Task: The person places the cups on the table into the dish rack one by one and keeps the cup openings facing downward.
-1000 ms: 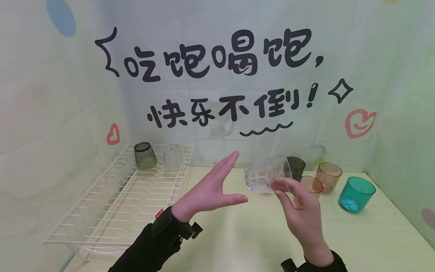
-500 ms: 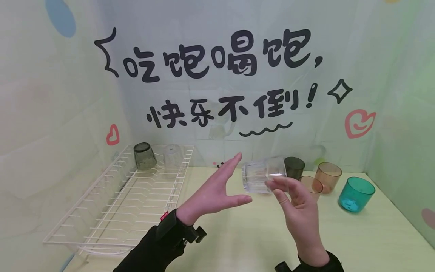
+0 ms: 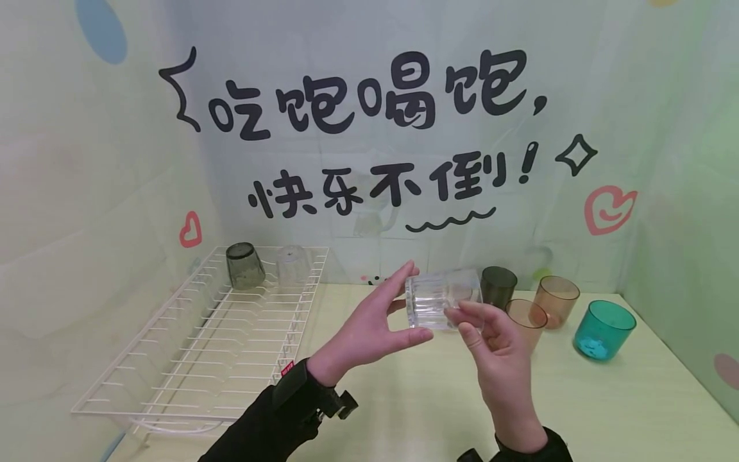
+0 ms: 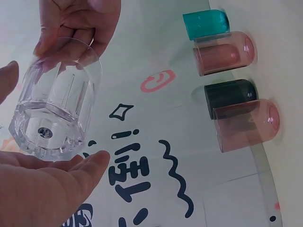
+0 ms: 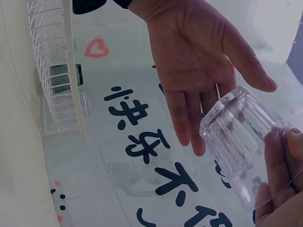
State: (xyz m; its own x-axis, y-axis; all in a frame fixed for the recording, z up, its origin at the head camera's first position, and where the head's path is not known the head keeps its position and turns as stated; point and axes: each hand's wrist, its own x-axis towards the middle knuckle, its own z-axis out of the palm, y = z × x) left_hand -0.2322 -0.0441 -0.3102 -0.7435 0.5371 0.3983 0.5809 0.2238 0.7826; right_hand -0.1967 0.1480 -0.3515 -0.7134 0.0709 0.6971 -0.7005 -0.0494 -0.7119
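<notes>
A clear drinking glass (image 3: pixel 433 296) lies sideways in the air above the table, its thick faceted base toward my left hand (image 3: pixel 369 327). My right hand (image 3: pixel 502 356) pinches it near the rim, thumb below and fingers against the side. The left hand reaches around the base end with straight fingers and the thumb spread. In the left wrist view, a small dark mark shows on the base of the glass (image 4: pixel 57 109). From the right wrist view, the left palm (image 5: pixel 196 61) faces the base, fingertips right beside it.
A white wire dish rack (image 3: pixel 167 414) stands at left, holding an upturned grey glass (image 3: pixel 245 268) and a clear one (image 3: pixel 293 264). At right are a dark cup (image 3: pixel 498 287), two amber cups (image 3: pixel 557 305) and a teal cup (image 3: pixel 604 330). A printed cloth backs the table.
The right hand has moved slightly left with the glass, turning its side more toward view. The left hand has moved right, so the base now sits between its thumb and fingers.
</notes>
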